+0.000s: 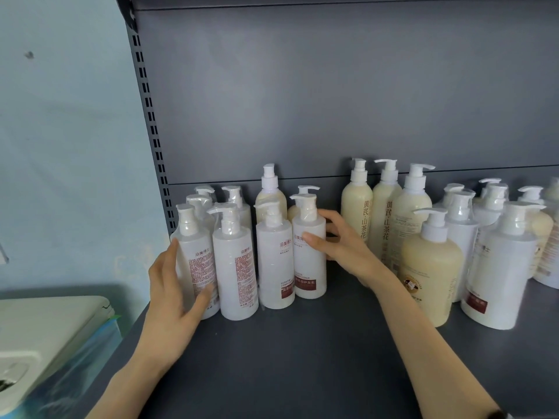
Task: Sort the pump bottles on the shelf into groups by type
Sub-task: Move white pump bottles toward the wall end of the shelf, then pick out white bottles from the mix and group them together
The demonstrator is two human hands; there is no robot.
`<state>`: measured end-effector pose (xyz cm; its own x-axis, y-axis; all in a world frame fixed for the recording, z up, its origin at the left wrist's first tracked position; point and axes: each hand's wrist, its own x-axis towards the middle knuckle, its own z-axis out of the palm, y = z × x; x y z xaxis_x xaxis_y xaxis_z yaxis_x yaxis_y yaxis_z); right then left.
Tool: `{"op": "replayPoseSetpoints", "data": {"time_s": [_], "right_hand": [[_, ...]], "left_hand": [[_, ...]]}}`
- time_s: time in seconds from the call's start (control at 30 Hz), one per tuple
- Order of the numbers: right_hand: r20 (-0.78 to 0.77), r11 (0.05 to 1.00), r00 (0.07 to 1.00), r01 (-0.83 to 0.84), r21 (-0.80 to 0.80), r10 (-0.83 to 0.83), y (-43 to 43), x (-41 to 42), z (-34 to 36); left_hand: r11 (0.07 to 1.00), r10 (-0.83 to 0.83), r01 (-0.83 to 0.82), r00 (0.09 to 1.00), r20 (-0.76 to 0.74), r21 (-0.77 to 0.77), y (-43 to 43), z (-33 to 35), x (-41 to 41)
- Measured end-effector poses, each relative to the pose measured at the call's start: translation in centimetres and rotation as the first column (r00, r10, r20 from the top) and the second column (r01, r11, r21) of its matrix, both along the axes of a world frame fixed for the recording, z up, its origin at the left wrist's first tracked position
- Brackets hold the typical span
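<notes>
Several white pump bottles with red labels stand in a cluster at the left of the grey shelf point(302, 343). My left hand point(174, 285) wraps the leftmost white bottle point(196, 252). My right hand point(338, 246) grips the rightmost white bottle of that cluster point(310, 267), thumb on its front and fingers behind. Two more white bottles point(237, 267) stand between them. Tall cream bottles with vertical writing point(357, 213) stand at the back middle. A squat cream bottle point(429, 273) and larger white bottles point(502, 267) stand at the right.
A slotted shelf upright point(151, 122) borders the shelf on the left, against a pale blue wall. A white box on plastic-wrapped goods point(45, 334) sits lower left. The shelf's grey back panel point(332, 86) rises behind the bottles.
</notes>
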<state>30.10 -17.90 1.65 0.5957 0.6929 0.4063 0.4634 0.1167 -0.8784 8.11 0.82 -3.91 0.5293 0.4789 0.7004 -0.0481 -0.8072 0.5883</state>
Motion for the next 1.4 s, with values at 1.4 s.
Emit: {"op": "replayPoseSetpoints", "data": {"time_s": [1.4], "right_hand": [[0.844, 0.618, 0.415, 0.775, -0.131, -0.341, -12.0, -11.7, -3.6]], "left_hand": [[0.901, 0.372, -0.25, 0.867, -0.332, 0.355, -6.4, 1.8, -5.1]]}}
